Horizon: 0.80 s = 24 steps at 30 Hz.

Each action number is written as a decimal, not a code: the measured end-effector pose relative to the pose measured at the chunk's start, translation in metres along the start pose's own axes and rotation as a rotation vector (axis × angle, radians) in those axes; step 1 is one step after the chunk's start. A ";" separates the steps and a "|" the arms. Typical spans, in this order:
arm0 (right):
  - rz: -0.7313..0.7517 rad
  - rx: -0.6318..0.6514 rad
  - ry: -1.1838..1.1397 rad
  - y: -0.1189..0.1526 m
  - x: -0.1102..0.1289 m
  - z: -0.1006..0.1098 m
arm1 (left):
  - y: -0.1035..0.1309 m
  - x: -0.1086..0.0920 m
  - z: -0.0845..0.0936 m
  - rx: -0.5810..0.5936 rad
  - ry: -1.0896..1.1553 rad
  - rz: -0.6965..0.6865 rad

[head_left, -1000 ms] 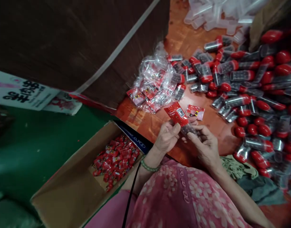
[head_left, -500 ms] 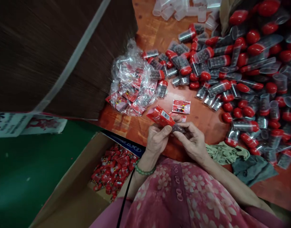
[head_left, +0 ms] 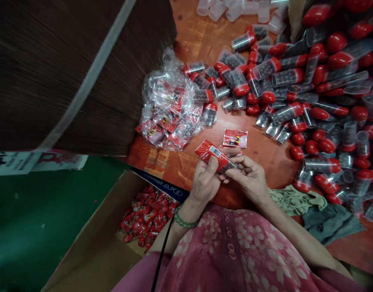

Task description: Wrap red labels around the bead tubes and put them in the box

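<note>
A red printed packet (head_left: 205, 151) with a white barcode label slants between my two hands, above the table's near edge. My left hand (head_left: 206, 180) is closed on its middle, thumb on top beside the barcode. With thumb and fingers, my right hand (head_left: 251, 178) pinches the dark lower end of the packet; what is inside is mostly hidden. Just beyond my fingers, a flat red printed sleeve (head_left: 235, 138) lies on the table, with another partly under it. A clear plastic bag (head_left: 171, 105) of similar red sleeves sits to the left.
Many red-capped clear tubes (head_left: 288, 77) with dark contents cover the table's right and back. Empty clear cups (head_left: 216, 10) lie at the far edge. Cloths (head_left: 329, 221) rest at right. A cardboard box (head_left: 91, 239) holds red packets (head_left: 146, 215) below left; a dark strapped stack (head_left: 67, 73) rises beside.
The packet has turned so that its barcode face shows more flatly. My left thumb has shifted up along it. The view has moved slightly.
</note>
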State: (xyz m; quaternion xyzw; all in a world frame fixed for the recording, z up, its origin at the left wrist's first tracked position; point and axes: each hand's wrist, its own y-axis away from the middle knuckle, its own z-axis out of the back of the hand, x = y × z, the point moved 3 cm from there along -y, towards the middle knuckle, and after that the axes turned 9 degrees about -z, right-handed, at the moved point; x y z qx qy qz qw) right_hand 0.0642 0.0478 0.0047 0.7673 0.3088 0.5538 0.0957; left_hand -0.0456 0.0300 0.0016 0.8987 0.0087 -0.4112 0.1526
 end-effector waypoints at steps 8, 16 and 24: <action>0.042 -0.083 0.038 -0.002 -0.002 0.013 | 0.012 0.021 -0.001 0.133 -0.153 0.044; 0.127 -0.022 0.021 0.001 -0.010 0.019 | 0.020 0.022 -0.002 0.195 -0.215 -0.014; -0.085 0.194 0.191 0.022 -0.006 0.009 | 0.059 -0.032 0.056 -0.082 -0.359 -0.185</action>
